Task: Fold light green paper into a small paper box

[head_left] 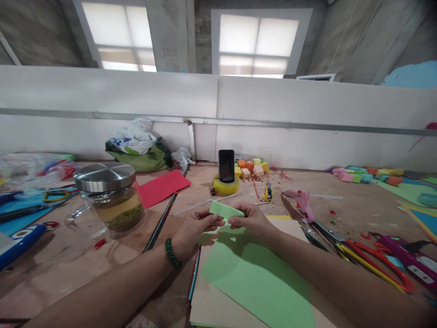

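A small folded strip of light green paper [223, 210] is held up between my two hands, over the middle of the table. My left hand [201, 225] pinches its left end between thumb and fingers, and a green bead bracelet [173, 254] circles that wrist. On the other end, my right hand [252, 221] closes with thumb and fingertips. Below the hands lies a larger light green sheet [256, 282], on top of a stack of cream paper [211, 310]. Part of the sheet is hidden by my right forearm.
At left stands a lidded glass mug of tea [119, 205] beside a red sheet [164, 187]. Ahead, a phone [226, 166] leans in a yellow tape roll [226, 186], near small paper blocks [251, 167] and a cutter [268, 192]. To the right are a pink glue gun [303, 205] and scissors [375, 259].
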A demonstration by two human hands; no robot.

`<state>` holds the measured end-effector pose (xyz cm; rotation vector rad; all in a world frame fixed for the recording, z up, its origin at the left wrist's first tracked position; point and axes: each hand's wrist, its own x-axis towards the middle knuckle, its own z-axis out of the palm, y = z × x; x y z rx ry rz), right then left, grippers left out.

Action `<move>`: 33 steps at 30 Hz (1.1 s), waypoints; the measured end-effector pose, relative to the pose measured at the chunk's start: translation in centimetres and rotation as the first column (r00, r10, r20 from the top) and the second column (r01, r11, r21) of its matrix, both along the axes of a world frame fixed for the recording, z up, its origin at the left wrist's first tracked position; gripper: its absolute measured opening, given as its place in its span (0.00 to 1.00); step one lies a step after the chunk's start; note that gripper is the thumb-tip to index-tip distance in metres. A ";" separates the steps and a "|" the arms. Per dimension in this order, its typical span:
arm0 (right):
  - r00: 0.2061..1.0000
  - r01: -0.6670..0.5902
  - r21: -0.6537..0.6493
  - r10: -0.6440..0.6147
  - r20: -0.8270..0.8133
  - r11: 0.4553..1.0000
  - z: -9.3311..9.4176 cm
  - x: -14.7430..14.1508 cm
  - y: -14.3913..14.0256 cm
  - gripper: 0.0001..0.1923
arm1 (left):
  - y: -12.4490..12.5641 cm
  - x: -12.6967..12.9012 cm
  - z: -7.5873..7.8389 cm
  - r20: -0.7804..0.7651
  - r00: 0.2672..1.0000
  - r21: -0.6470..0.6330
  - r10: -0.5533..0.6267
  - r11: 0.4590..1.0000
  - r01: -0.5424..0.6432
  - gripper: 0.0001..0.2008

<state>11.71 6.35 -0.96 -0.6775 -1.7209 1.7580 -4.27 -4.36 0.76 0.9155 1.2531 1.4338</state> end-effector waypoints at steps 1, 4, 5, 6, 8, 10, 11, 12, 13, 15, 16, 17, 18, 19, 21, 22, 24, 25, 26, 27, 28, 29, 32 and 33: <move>1.000 0.001 0.005 -0.001 -0.002 1.000 0.1 0.0 -0.1 0.19 | 0.0 0.0 0.1 0.005 1.000 -0.002 -0.001 1.000 0.001 0.17; 1.000 0.012 0.022 -0.012 -0.017 1.000 0.5 0.0 -0.4 0.17 | 0.0 0.0 0.5 0.003 1.000 -0.007 -0.023 1.000 0.023 0.16; 1.000 0.012 0.028 -0.012 -0.022 1.000 0.7 0.0 -0.6 0.17 | 0.0 0.0 0.6 0.005 0.999 -0.013 -0.036 0.999 0.036 0.16; 1.000 0.007 0.033 -0.006 -0.023 0.999 0.8 0.1 -0.8 0.16 | 0.0 0.0 0.6 0.008 0.999 -0.021 -0.048 0.999 0.048 0.17; 1.000 -0.018 0.054 0.019 -0.010 0.998 1.1 0.1 -1.1 0.15 | 0.1 -0.1 0.7 0.014 0.998 -0.047 -0.066 0.997 0.067 0.18; 0.999 -0.042 0.080 0.042 0.011 0.996 1.2 0.2 -1.3 0.15 | 0.2 -0.2 0.6 0.009 0.997 -0.081 -0.074 0.994 0.075 0.17; 0.999 -0.043 0.083 0.042 0.006 0.996 1.1 0.2 -1.3 0.15 | 0.3 -0.2 0.5 0.011 0.997 -0.095 -0.074 0.993 0.075 0.16; 0.999 -0.036 0.077 0.037 -0.012 0.996 1.1 0.2 -1.3 0.16 | 0.3 -0.3 0.5 0.022 0.998 -0.104 -0.066 0.992 0.068 0.15; 0.999 -0.025 0.060 0.027 -0.042 0.998 1.0 0.2 -1.3 0.17 | 0.3 -0.2 0.5 0.041 0.998 -0.112 -0.050 0.992 0.054 0.13; 0.992 -0.012 0.006 0.013 -0.124 1.000 0.9 0.2 -1.1 0.22 | 0.2 -0.2 0.7 0.097 0.995 -0.126 0.005 0.992 0.007 0.10; 0.987 -0.021 -0.018 0.018 -0.160 1.000 0.9 0.2 -1.1 0.24 | 0.2 -0.1 0.9 0.124 0.992 -0.139 0.040 0.990 -0.022 0.08; 0.981 -0.038 -0.036 0.031 -0.189 0.999 0.8 0.2 -1.1 0.25 | 0.2 0.0 1.1 0.144 0.987 -0.156 0.071 0.987 -0.049 0.06; 0.976 -0.061 -0.049 0.049 -0.210 0.997 0.8 0.2 -1.1 0.27 | 0.2 0.1 1.2 0.157 0.983 -0.174 0.095 0.982 -0.068 0.05; 0.972 -0.077 -0.057 0.062 -0.227 0.995 0.7 0.2 -1.1 0.28 | 0.1 0.2 1.4 0.165 0.980 -0.191 0.111 0.978 -0.079 0.03; 0.969 -0.078 -0.051 0.064 -0.239 0.996 0.6 0.1 -1.2 0.29 | 0.1 0.3 1.7 0.169 0.977 -0.216 0.128 0.972 -0.090 0.02; 0.969 -0.064 -0.039 0.053 -0.242 0.997 0.6 0.0 -1.2 0.28 | 0.1 0.4 1.8 0.167 0.977 -0.222 0.131 0.971 -0.092 0.02; 0.966 -0.040 -0.011 0.036 -0.255 0.999 0.4 -0.1 -1.1 0.27 | 0.1 0.5 1.9 0.160 0.978 -0.224 0.137 0.970 -0.099 0.03; 0.963 -0.036 -0.002 0.034 -0.268 0.999 0.3 -0.2 -1.0 0.26 | 0.1 0.5 1.8 0.157 0.978 -0.221 0.134 0.971 -0.097 0.03; 0.958 -0.038 0.002 0.037 -0.284 0.999 0.3 -0.2 -0.9 0.25 | 0.0 0.5 1.8 0.156 0.980 -0.216 0.127 0.972 -0.092 0.03; 0.953 -0.041 0.001 0.040 -0.300 0.999 0.2 -0.3 -0.8 0.25 | 0.0 0.5 1.7 0.156 0.981 -0.211 0.117 0.974 -0.083 0.03; 0.949 -0.046 -0.002 0.043 -0.311 0.999 0.2 -0.3 -0.7 0.25 | 0.0 0.5 1.6 0.155 0.982 -0.210 0.104 0.975 -0.070 0.03; 0.947 -0.049 -0.005 0.044 -0.318 0.999 0.2 -0.3 -0.7 0.26 | 0.0 0.4 1.5 0.154 0.984 -0.209 0.095 0.976 -0.061 0.03; 0.949 -0.067 -0.015 0.059 -0.311 0.998 0.4 -0.4 -0.7 0.28 | 0.1 0.2 1.3 0.148 0.985 -0.206 0.085 0.977 -0.053 0.03; 0.950 -0.077 -0.017 0.068 -0.305 0.997 0.5 -0.4 -0.8 0.29 | 0.1 0.1 1.2 0.147 0.986 -0.196 0.083 0.979 -0.053 0.04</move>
